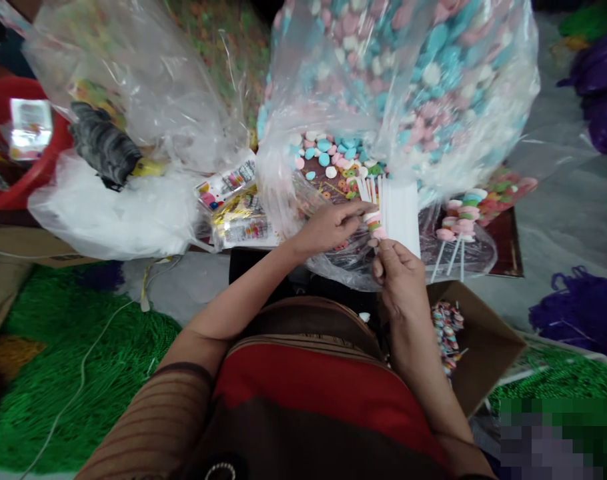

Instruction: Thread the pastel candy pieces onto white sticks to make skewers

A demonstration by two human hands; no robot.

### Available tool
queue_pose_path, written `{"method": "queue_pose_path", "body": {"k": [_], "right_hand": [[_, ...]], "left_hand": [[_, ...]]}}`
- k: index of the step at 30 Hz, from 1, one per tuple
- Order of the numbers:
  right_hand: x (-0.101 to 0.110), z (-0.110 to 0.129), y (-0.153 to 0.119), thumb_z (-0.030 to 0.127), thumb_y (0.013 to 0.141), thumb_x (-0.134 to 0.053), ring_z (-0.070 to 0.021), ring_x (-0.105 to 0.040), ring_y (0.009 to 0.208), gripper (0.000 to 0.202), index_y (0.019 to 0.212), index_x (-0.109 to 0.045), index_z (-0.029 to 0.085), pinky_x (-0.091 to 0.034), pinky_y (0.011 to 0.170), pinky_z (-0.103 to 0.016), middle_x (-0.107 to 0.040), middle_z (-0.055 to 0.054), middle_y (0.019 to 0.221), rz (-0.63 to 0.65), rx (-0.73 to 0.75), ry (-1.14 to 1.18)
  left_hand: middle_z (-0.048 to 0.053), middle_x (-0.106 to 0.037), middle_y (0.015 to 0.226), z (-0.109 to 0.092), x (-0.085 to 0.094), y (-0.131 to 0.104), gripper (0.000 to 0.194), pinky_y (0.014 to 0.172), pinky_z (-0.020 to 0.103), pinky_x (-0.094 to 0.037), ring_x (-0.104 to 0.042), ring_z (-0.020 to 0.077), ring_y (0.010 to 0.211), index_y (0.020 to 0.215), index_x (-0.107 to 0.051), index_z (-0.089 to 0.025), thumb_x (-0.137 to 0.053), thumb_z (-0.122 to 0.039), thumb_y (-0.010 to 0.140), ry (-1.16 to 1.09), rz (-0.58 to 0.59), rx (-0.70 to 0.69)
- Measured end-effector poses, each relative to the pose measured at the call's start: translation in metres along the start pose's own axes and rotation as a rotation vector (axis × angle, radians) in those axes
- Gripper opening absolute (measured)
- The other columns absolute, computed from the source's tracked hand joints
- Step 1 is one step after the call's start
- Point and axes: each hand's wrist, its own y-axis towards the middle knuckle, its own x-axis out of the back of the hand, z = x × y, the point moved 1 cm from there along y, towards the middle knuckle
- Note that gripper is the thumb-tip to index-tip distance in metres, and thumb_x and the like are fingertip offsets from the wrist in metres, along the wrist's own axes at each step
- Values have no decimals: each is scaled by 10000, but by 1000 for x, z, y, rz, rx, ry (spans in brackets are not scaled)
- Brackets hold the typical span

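A short stack of soft pink, white, green and orange sweets [374, 225] sits between the person's hands at the dark red-brown bench's [508, 249] near edge, the left hand's [328, 230] fingers narrowed on its top, the right hand's [399, 267] closed at its lower end. It looks light, squashy and easily dented, so the lower end seems the safer hold. One stack is held; three thin white sticks [454, 257] show under the pink-and-white candy skewers [468, 213] at right, beside one open brown cardboard box [483, 340].

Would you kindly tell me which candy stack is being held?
The candy stack between the left hand and right hand; the other stacks lie farther right, untouched.
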Motion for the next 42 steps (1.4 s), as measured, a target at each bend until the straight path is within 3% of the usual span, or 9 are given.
{"method": "queue_pose_path", "body": {"k": [5, 7, 11, 15, 22, 26, 30, 33, 42], "right_hand": [[-1, 4, 1, 616, 772, -838, -45, -312, 408, 469, 840, -655, 190, -222, 411, -197, -487, 80, 521, -16, 45, 140], [0, 6, 1, 615, 758, -851, -46, -303, 408, 474, 857, -666, 190, -226, 417, -195, -461, 89, 499, -32, 52, 171], [1, 7, 0, 617, 745, -861, -49, -303, 404, 484, 861, -670, 188, -232, 418, -194, -458, 92, 484, -57, 49, 194], [2, 6, -2, 629, 733, -866, -44, -299, 393, 503, 857, -670, 182, -216, 409, -193, -466, 93, 482, -60, 58, 193], [2, 2, -2, 644, 762, -832, -49, -307, 396, 492, 847, -668, 189, -216, 409, -201, -485, 86, 488, -66, 72, 172], [3, -4, -4, 654, 820, -773, -59, -311, 400, 474, 871, -677, 192, -214, 411, -209, -481, 83, 488, -39, 81, 111], [-2, -8, -8, 616, 905, -690, -64, -301, 404, 427, 875, -687, 190, -213, 429, -217, -447, 88, 460, 45, 84, -25], [-8, -6, -9, 582, 917, -673, -69, -316, 411, 394, 876, -684, 190, -224, 443, -223, -439, 89, 461, 65, 113, -84], [-13, 1, -12, 564, 907, -665, -69, -292, 407, 377, 891, -677, 187, -191, 425, -227, -386, 98, 470, 58, 102, -129]], "left_hand": [[50, -783, 1190, 6, 46, 19, 311, 981, 281, -534, -714, 169, 1063, 1178, -758, -201, -502, -177, 1004, 256, -245, 46], [69, -784, 1133, 12, 55, 29, 290, 993, 315, -522, -706, 196, 1069, 1107, -776, -183, -514, -155, 985, 430, -249, 70], [125, -765, 1067, 22, 40, 47, 236, 975, 380, -505, -691, 262, 1065, 1023, -790, -150, -561, -181, 973, 728, -84, 138], [168, -738, 1169, 25, 22, 61, 240, 969, 402, -490, -674, 289, 1091, 1077, -774, -137, -556, -165, 980, 852, -32, 184], [197, -711, 1197, 28, 32, 66, 254, 1010, 419, -462, -657, 320, 1142, 1110, -743, -95, -533, -138, 975, 850, -25, 243], [128, -752, 1066, 28, 40, 53, 118, 997, 370, -497, -685, 258, 1060, 930, -731, -136, -618, -114, 907, 583, -155, 278], [-2, -710, 820, 17, 38, 34, 47, 742, 252, -535, -657, 125, 731, 866, -664, -167, -653, -125, 883, -76, -237, 312], [-42, -663, 742, 6, 30, 23, 99, 644, 203, -517, -624, 81, 633, 838, -616, -172, -670, -99, 878, -451, -239, 340], [-53, -658, 676, 1, 24, 12, 157, 583, 188, -544, -641, 74, 602, 839, -597, -189, -732, -126, 889, -654, -335, 378]]}}
